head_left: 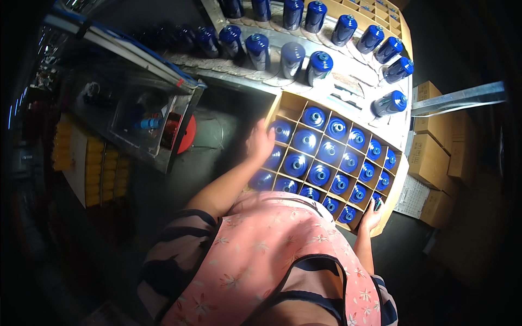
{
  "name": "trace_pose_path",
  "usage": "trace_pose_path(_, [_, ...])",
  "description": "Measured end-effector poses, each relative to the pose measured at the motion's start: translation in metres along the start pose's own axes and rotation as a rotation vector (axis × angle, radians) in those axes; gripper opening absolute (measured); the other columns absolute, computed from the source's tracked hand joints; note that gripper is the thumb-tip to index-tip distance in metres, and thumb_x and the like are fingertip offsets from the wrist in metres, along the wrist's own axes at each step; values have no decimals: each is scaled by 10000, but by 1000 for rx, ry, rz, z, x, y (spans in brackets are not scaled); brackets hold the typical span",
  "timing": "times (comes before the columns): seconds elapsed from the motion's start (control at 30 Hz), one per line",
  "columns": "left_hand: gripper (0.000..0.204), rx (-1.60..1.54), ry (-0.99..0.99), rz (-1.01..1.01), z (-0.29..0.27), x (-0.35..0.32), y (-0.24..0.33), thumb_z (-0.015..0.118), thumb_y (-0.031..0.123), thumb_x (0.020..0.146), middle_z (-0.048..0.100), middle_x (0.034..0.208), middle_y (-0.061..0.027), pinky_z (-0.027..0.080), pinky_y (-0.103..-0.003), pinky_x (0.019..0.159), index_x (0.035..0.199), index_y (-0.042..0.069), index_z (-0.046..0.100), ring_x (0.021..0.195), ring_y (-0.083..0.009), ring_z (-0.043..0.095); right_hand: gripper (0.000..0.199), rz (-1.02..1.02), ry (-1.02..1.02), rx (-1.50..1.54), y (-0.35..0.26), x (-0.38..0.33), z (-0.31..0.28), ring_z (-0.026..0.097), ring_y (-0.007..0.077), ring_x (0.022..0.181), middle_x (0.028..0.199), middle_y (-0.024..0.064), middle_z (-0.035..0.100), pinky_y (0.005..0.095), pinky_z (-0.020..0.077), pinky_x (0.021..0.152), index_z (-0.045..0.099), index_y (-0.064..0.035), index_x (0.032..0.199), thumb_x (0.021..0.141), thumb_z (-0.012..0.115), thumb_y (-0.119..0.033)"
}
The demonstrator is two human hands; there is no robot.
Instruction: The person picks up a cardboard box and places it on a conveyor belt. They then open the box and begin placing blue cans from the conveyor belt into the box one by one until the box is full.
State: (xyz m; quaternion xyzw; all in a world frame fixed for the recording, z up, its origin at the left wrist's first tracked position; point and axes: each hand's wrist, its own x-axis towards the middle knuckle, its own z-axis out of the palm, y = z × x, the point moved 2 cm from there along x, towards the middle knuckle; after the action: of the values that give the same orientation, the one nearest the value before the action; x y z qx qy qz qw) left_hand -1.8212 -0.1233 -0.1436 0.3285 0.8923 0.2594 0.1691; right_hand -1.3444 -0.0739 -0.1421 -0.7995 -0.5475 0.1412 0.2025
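Note:
A cardboard box [399, 187] with a grid of card dividers lies against my apron, and most of its cells hold shiny blue bottles [319, 174], seen from above with their small necks up. My left hand [261, 142] is closed over the box's left wall, with the thumb on the inner side. At the near right corner, my right hand [371, 217] has its fingers round the top of a blue bottle [377, 200] in a cell; the hand covers part of it. The far left corner cell shows bare cardboard.
Beyond the box, a conveyor [348, 70] of overlapping plates carries several upright blue bottles [320, 68] round a bend. Another divided carton [375, 12] lies at the back. A metal bar [459, 99] juts out at right, near stacked cartons [429, 157]. A red disc [187, 134] stands left.

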Motion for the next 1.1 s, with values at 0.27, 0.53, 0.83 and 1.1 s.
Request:
trace_pose_path(0.27, [474, -30, 17, 23, -1, -4, -7, 550, 329, 915, 632, 1104, -220, 478, -507, 886, 1306, 81, 450, 1054, -390, 598, 416, 17, -11, -61, 9, -3, -1, 645, 306, 1016, 1137, 111, 682, 404, 480, 876, 611, -143, 1251, 915, 638, -389])
trace_pose_path(0.53, [490, -59, 5, 24, -3, -4, -15, 569, 312, 902, 625, 1134, -223, 469, -505, 898, 1313, 79, 440, 1078, -397, 586, 418, 23, 26, -112, 7, -10, 5, 644, 306, 1020, 1156, 99, 676, 389, 479, 889, 621, -145, 1239, 914, 634, -407])
trace_pose_path(0.83, [493, -81, 7, 19, -2, -1, -15, 569, 311, 902, 621, 1155, -218, 452, -515, 915, 1317, 80, 433, 1103, -395, 569, 444, 5, 46, -97, 4, -9, 6, 654, 306, 963, 1101, 98, 695, 395, 485, 843, 633, -168, 1230, 910, 610, -476])
trace_pose_path(1.1, [495, -100, -13, -3, -3, 0, -13, 564, 315, 905, 614, 1167, -225, 439, -516, 925, 1322, 87, 428, 1122, -400, 555, 371, 27, 33, -83, 2, -7, 7, 642, 288, 977, 1123, 80, 685, 381, 473, 861, 637, -119, 1193, 914, 644, -363])
